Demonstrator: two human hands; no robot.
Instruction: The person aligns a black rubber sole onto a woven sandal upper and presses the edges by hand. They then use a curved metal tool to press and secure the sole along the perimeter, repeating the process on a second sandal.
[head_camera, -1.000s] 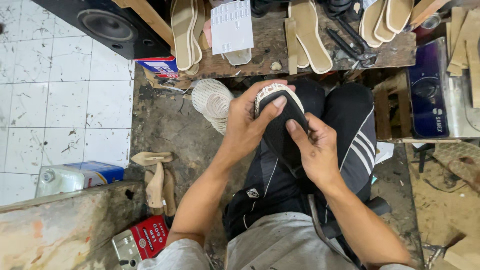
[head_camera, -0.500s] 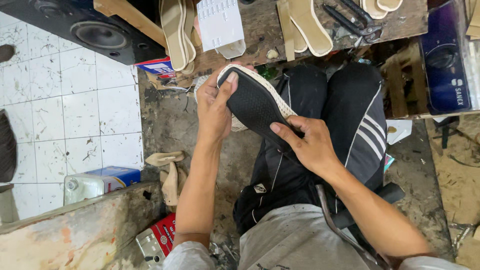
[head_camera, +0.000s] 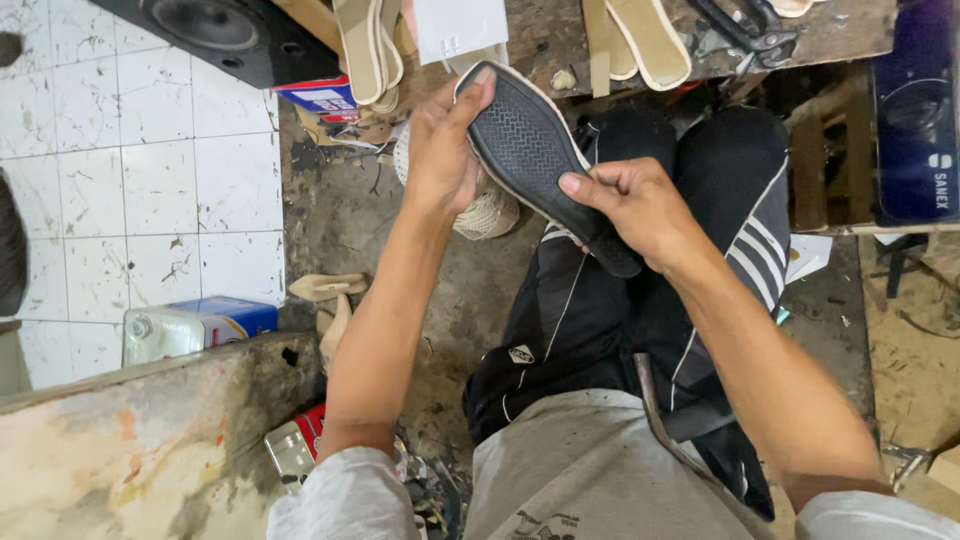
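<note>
Both forearms extended forward over the lap, elbows bent. Left hand (head_camera: 440, 160) raised, fingers curled in a grip, index fingertip uppermost. Right hand (head_camera: 640, 210) lower (knuckles up), thumb pressed forward, fingers wrapped under.

Person seated, black shoe sole (head_camera: 535, 150) held tread-up over the lap. Left hand (head_camera: 445, 150) grips its toe end; right hand (head_camera: 640, 210) clasps the heel end. Tan insoles (head_camera: 650, 40) lie on the workbench (head_camera: 540, 40) beyond. Plastic jug (head_camera: 165, 335) stands on the white tiled floor (head_camera: 130, 180).
</note>
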